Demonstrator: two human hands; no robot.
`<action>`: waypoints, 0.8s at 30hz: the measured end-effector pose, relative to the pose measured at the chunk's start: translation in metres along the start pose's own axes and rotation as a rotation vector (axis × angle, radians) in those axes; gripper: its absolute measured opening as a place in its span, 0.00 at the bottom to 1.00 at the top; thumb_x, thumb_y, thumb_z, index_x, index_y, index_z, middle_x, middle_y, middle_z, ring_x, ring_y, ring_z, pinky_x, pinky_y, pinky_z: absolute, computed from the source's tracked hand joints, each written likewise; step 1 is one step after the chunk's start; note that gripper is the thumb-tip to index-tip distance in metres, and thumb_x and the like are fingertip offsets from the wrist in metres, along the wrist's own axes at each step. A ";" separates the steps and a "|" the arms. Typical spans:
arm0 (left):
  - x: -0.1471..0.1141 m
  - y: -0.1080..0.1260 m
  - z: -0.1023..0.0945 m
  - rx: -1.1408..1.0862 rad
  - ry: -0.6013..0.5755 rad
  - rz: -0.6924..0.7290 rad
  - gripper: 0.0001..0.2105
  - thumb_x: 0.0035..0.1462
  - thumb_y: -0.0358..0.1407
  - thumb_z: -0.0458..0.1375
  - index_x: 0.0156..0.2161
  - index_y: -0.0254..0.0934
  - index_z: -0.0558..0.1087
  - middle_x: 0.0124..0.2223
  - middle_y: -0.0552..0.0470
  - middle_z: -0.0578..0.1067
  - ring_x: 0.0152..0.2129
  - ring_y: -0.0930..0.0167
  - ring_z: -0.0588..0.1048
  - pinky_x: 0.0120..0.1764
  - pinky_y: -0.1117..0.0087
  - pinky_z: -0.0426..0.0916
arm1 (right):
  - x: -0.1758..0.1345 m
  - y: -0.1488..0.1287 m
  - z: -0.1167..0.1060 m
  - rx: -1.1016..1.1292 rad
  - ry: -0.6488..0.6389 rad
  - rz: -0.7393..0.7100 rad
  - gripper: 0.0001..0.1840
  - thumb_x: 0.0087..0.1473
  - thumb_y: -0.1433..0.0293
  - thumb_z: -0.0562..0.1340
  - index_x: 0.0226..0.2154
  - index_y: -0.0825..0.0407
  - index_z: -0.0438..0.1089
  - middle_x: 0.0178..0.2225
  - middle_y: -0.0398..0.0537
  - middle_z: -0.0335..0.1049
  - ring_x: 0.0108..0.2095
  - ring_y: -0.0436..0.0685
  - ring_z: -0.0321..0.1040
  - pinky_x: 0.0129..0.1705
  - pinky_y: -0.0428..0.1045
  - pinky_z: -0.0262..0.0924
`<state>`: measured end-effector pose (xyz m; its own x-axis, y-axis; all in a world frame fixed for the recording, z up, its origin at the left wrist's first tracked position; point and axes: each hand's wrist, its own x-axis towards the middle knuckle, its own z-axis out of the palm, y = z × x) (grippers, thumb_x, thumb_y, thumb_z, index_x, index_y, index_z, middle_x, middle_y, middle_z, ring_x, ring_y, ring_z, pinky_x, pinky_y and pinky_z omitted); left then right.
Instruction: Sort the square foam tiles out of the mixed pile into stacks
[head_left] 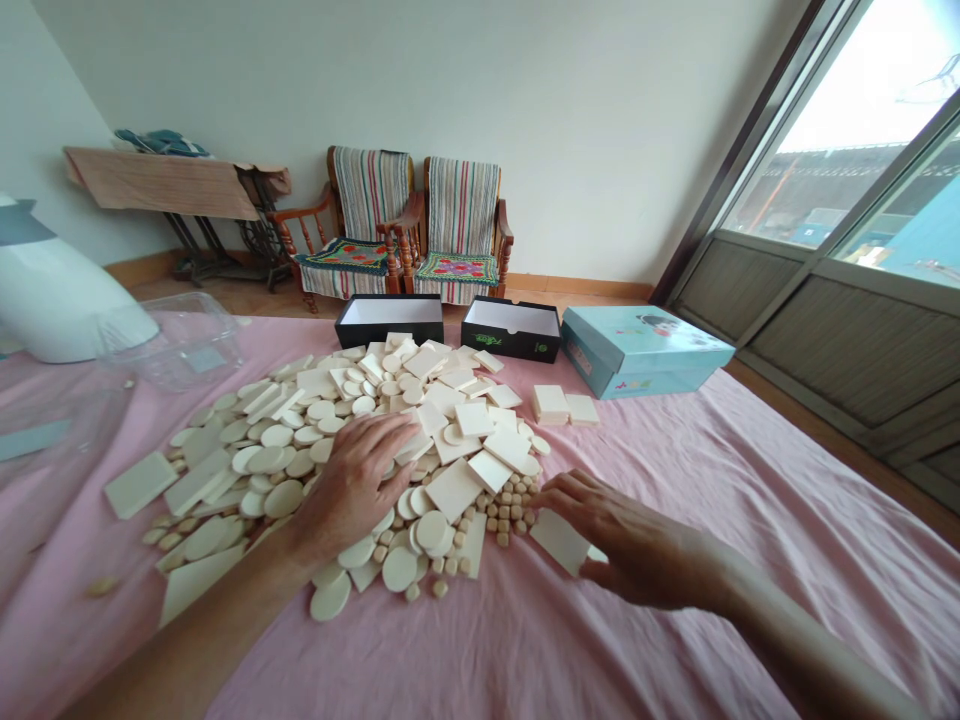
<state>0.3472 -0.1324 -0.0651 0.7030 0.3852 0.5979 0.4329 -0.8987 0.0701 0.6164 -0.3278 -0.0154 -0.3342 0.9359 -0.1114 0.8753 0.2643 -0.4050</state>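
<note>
"First, where are the pieces?"

"The pile of pale pieces (363, 406) occupies the centre and centre-left of the frame, on a pink cloth (510, 650). It comprises square tiles (454, 488), discs (277, 436) and small cubes (513, 494). One flat square (559, 540) lies right of the cubes, at lower right of centre."

"State of each hand?"

"The left hand (358, 470) rests over the middle of the pile, fingers bent and slightly parted. Its underside is hidden; whether it grasps a piece cannot be told. The right hand (626, 540) is beside the flat square, thumb and fingers apart, with no closed pinch visible."

"Expected handling?"

"Judged by their wood-like look: light, stiff and dry. The faces appear smooth, so overlapping pieces probably slide over one another. Thin tiles are likely sturdy in normal use, though corners may chip."

"Points of hold?"

"Take tiles by two opposite edges. Take discs by the rim, thumb opposing the forefinger. Pinch cubes across two side faces. For the flat square, lift one edge with a fingertip first; the soft cloth probably yields beneath it."
</note>
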 end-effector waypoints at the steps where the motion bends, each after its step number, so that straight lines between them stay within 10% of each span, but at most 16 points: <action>1: 0.000 0.000 0.000 0.002 -0.001 0.001 0.16 0.59 0.33 0.54 0.53 0.38 0.67 0.54 0.44 0.71 0.52 0.61 0.68 0.56 0.52 0.61 | 0.000 0.000 0.001 -0.009 0.008 0.008 0.36 0.43 0.76 0.65 0.57 0.49 0.60 0.54 0.54 0.64 0.57 0.63 0.58 0.58 0.56 0.55; 10: -0.001 -0.001 0.001 0.010 -0.005 0.004 0.16 0.60 0.33 0.54 0.53 0.37 0.67 0.54 0.44 0.71 0.52 0.61 0.68 0.56 0.52 0.61 | 0.005 0.039 -0.026 -0.007 0.280 0.135 0.12 0.56 0.74 0.55 0.42 0.51 0.68 0.38 0.51 0.71 0.37 0.55 0.68 0.42 0.52 0.64; 14: -0.001 -0.001 0.001 0.008 -0.018 0.000 0.15 0.60 0.33 0.54 0.53 0.38 0.67 0.54 0.44 0.72 0.51 0.61 0.69 0.56 0.52 0.60 | -0.006 0.032 -0.029 -0.026 0.107 0.149 0.12 0.54 0.66 0.60 0.42 0.49 0.67 0.42 0.51 0.70 0.39 0.57 0.69 0.42 0.53 0.65; 24: -0.001 0.000 0.000 0.006 -0.019 -0.004 0.16 0.59 0.33 0.54 0.53 0.38 0.67 0.54 0.45 0.71 0.52 0.62 0.69 0.57 0.52 0.60 | -0.030 0.010 0.053 -0.239 0.210 0.191 0.35 0.47 0.58 0.65 0.57 0.45 0.58 0.57 0.61 0.63 0.55 0.74 0.62 0.48 0.66 0.65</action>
<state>0.3467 -0.1330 -0.0651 0.7117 0.3924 0.5827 0.4389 -0.8960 0.0674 0.6165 -0.3659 -0.0646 -0.0991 0.9945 0.0342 0.9802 0.1035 -0.1687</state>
